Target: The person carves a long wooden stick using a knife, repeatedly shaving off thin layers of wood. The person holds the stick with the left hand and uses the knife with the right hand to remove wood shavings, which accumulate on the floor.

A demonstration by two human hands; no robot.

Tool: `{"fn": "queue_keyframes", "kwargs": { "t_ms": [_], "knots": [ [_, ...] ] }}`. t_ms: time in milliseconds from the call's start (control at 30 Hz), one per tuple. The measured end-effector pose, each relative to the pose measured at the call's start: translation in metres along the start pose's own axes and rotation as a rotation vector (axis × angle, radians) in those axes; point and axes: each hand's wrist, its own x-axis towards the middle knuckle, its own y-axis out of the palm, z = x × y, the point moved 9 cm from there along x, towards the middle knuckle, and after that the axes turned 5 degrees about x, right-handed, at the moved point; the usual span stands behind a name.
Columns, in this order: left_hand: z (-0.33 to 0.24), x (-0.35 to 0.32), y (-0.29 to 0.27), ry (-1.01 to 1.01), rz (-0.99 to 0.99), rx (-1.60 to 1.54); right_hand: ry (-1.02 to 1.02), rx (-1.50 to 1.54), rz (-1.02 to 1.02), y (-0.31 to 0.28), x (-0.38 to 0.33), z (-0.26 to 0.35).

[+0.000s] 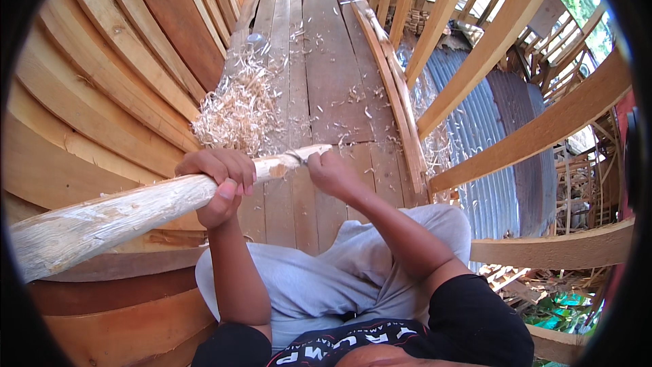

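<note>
A curved wall of overlapping reddish-brown timber planks (115, 61) is being seen along the left side, and a floor of grey weathered boards (333, 61) is being crossed by the view up the middle. On the right, pale wooden ribs (536, 129) are being shown rising over a sheet of grey corrugated metal (475, 136). No container is being shown; the loose heap of pale curled wood shavings (238, 112) is lying straight on the floor boards, against the foot of the plank wall.

A long, pale, roughly stripped round wooden pole (109, 214) is being held across the lower left, slanting up toward the centre, above the knees clad in light grey cloth (305, 278). It is being gripped around its upper part by the left hand (221, 180), whose fingers (234, 171) are being wrapped closed over it. The right hand (333, 173) is being kept closed at the pole's whittled tip, where a small metal blade (297, 155) is being pressed against the wood; its handle is being hidden by the fist.
</note>
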Motion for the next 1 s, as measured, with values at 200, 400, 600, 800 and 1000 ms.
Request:
{"fn": "queue_keyframes", "kwargs": {
  "t_ms": [200,400,600,800,1000],
  "knots": [
    [0.004,0.002,-0.012,-0.022,-0.077,-0.025,-0.018,0.034,-0.041,0.004,0.028,-0.035],
    [-0.007,-0.005,-0.02,-0.029,-0.17,0.038,-0.028,-0.11,0.035,-0.007,-0.028,0.036],
    [0.007,0.003,0.003,-0.056,-0.079,-0.045,-0.058,-0.18,0.02,0.007,0.052,-0.088],
    [-0.002,-0.003,-0.007,-0.041,-0.108,0.016,-0.08,-0.063,0.044,0.015,0.003,0.011],
    [0.001,-0.005,-0.012,-0.038,-0.098,-0.035,-0.066,-0.067,0.046,0.001,0.008,-0.009]
  ]
}}
